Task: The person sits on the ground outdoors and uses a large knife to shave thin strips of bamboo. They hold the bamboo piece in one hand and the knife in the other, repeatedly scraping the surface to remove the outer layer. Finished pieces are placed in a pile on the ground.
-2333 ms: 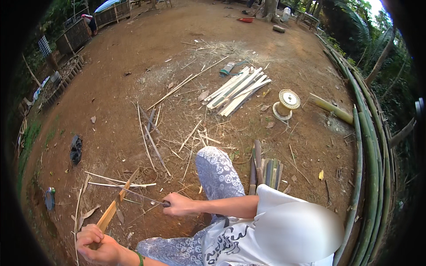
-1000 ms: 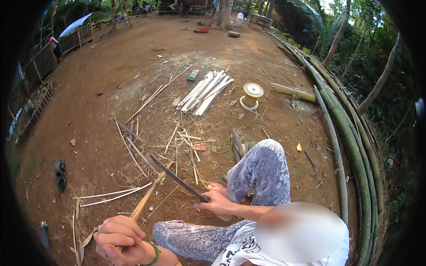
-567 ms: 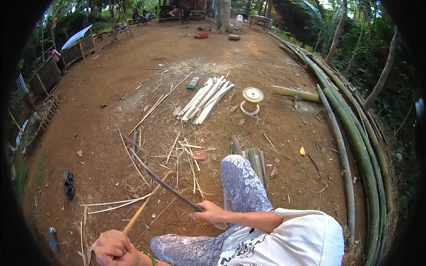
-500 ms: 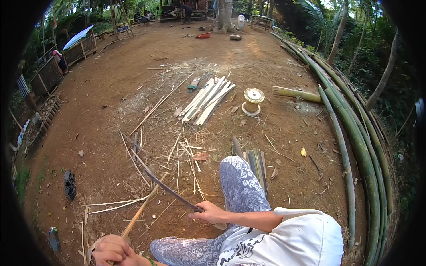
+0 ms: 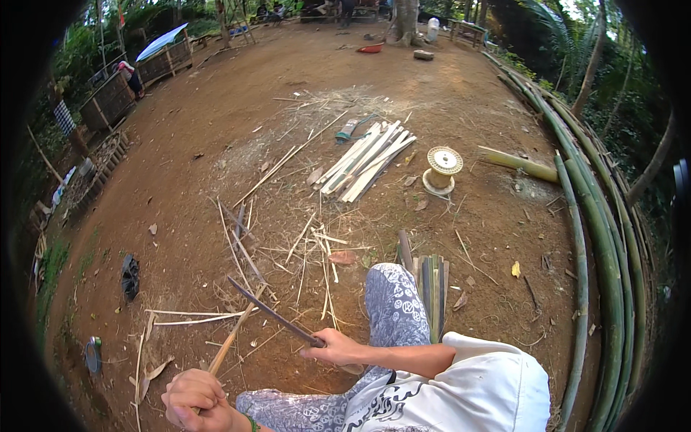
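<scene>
My right hand (image 5: 337, 348) grips the handle of a machete (image 5: 277, 314) with a long, dark, slightly curved blade. The blade points to the far left and crosses in view over the far end of a narrow bamboo strip (image 5: 229, 344). Whether the two touch I cannot tell. At the lower left, my left hand (image 5: 196, 399) is closed round the near end of this strip, which slants away from me. Thin bamboo slivers (image 5: 194, 317) lie on the ground just beyond and left of it. My bent legs (image 5: 396, 306) in patterned trousers are beside the right hand.
Split pale bamboo slats (image 5: 366, 162) lie in a pile ahead, beside a spool (image 5: 444, 169). Green-edged strips (image 5: 432, 291) lie by my knee. Long bamboo poles (image 5: 594, 270) line the right side. A black object (image 5: 130, 277) lies left; a person (image 5: 132, 78) stands far left.
The view has swung left, so the scene sits further right. The machete's blade has changed angle and looks shorter, with its tip nearer me. Both hands keep their holds.
</scene>
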The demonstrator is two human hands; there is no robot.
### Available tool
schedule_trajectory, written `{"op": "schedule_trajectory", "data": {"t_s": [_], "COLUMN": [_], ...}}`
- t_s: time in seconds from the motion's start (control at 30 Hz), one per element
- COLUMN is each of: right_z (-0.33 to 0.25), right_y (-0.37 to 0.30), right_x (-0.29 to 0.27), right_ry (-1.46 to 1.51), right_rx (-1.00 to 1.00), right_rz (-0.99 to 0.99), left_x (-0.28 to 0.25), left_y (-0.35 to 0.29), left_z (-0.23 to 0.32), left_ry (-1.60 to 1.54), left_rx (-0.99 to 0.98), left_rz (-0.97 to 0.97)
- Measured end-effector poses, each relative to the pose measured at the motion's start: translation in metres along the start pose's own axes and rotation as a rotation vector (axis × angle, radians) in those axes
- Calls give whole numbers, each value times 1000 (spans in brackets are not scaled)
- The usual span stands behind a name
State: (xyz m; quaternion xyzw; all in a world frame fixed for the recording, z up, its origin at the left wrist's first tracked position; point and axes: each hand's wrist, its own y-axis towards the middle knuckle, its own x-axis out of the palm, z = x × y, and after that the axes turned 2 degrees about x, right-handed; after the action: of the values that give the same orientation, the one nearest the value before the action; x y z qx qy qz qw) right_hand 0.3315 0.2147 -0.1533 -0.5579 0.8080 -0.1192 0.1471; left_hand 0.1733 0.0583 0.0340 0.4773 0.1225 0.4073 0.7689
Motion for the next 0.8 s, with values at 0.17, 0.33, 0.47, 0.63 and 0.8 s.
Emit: {"op": "schedule_trajectory", "data": {"t_s": [0.17,0.33,0.47,0.63,0.8], "right_z": [-40,-90,-47,-46,-70], "right_y": [-7,-26,-1,-3,-15], "right_x": [-4,3,11,8,12], "right_ry": [-57,-60,-89,-106,-138], "right_rx": [-70,-341,-358,-137,-313], "right_rz": [-45,-178,-33,-49,-113], "left_x": [31,56,47,53,43], "left_y": [-2,-2,-16,-22,-23], "left_z": [5,13,8,5,2], "left_ry": [80,107,10,-45,-55], "left_rx": [28,98,78,177,198], "left_rz": [-99,-74,-79,-78,-26]}}
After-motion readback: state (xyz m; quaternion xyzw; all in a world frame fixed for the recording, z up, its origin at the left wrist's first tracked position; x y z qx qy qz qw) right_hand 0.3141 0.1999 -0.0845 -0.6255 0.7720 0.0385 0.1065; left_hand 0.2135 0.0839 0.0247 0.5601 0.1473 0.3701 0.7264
